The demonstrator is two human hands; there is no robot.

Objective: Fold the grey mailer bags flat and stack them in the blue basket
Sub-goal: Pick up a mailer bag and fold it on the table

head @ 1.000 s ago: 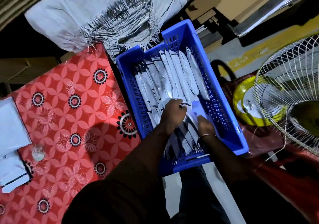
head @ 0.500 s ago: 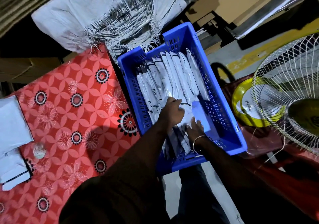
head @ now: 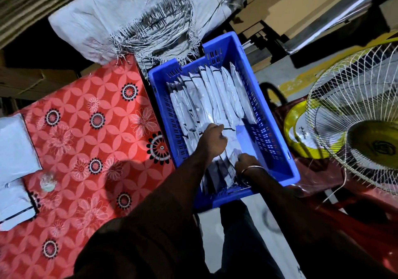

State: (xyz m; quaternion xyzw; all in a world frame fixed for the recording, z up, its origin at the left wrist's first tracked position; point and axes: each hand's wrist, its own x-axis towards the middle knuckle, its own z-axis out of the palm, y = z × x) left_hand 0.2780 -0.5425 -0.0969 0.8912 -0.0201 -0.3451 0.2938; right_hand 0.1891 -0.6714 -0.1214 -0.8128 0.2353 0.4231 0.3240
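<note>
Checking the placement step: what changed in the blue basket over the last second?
The right hand slid toward the person along the newest folded grey mailer bag, from mid-basket to the near end, and now grips it there. The left hand, fingers curled, stayed on that bag further in. The row of grey mailer bags standing in the blue plastic basket is unchanged, as are the flat white bags on the red floral tablecloth.

1. The basket [head: 277, 149] stands just right of the patterned table [head: 86, 149].
2. Folded mailer bags [head: 215, 98] stand on edge in rows inside the basket.
3. A woven sack [head: 129, 20] lies behind both.
4. A fan [head: 361, 123] stands right of the basket.
5. Flat mailers [head: 15, 145] lie on the table's left edge.
</note>
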